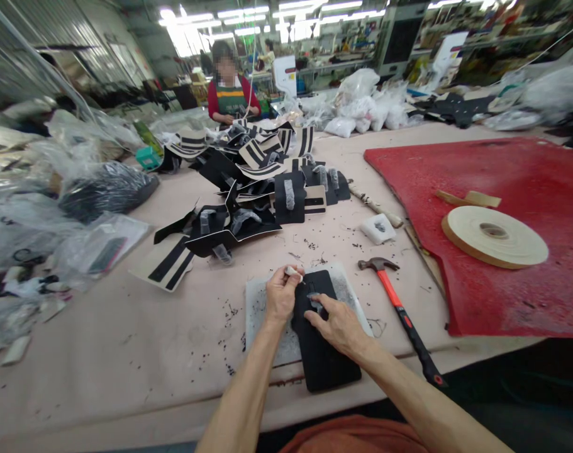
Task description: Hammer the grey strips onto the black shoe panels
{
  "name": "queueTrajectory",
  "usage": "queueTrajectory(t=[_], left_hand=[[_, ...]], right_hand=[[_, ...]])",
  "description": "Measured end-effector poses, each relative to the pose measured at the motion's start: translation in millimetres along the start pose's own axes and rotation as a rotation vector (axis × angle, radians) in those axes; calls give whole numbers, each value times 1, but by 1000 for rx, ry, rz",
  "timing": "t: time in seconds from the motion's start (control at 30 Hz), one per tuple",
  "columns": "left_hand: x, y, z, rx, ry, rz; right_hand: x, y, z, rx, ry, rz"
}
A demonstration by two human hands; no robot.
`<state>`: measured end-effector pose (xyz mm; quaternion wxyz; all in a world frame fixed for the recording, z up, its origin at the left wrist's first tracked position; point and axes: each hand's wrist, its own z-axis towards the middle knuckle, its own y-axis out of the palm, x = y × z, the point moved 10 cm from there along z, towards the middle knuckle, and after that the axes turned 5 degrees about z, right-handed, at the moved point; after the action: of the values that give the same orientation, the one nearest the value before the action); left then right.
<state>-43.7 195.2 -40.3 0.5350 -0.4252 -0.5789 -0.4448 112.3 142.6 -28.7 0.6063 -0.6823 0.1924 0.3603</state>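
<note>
A flat black panel point(331, 365) lies on a worn pale board point(258, 318) in front of me. My left hand point(280, 299) is closed around a small tool with a whitish handle point(293, 272), at the panel's upper left edge; its tip points at the panel. Thumb and forefinger of my right hand point(340, 324) pinch a small plastic-wrapped piece point(316, 304) on the panel's upper half. Part of that piece is hidden by the fingers. To the right of the board lies a claw hammer point(399, 308) with a red and black handle.
Black panels with pale striped backs point(253, 182) are heaped farther back. A white block point(378, 229), a stick point(375, 204) and a red sheet point(494, 302) bearing a tape roll point(496, 236) are at right. Plastic bags point(97, 189) crowd the left. Another person point(230, 94) works across the table.
</note>
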Motion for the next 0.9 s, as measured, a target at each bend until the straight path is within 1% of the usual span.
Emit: queueTrajectory(t=[0.07,0.13,0.27,0.37,0.53,0.63,0.73,0.83,0.9], left_hand=[[-6,17,3,-61,0,37],[-12,22,5,-79,5,70],[-19,19,4,-80,12,105],[-18,18,3,-84,17,144],[-16,23,2,-110,44,239],[-11,25,0,-105,109,347],[1,30,-4,-96,223,470],[13,42,-8,-165,349,567],[17,50,-10,-230,400,602]], right_hand=[[1,-1,0,16,-17,3],[2,-1,-1,30,-18,0],[5,1,-1,42,-12,-8],[7,0,-1,53,-9,-4],[11,1,-1,58,-2,16],[11,1,-1,60,-7,23],[9,-1,0,37,-2,55],[6,-4,-1,-35,11,132],[7,-8,-3,-91,9,203]])
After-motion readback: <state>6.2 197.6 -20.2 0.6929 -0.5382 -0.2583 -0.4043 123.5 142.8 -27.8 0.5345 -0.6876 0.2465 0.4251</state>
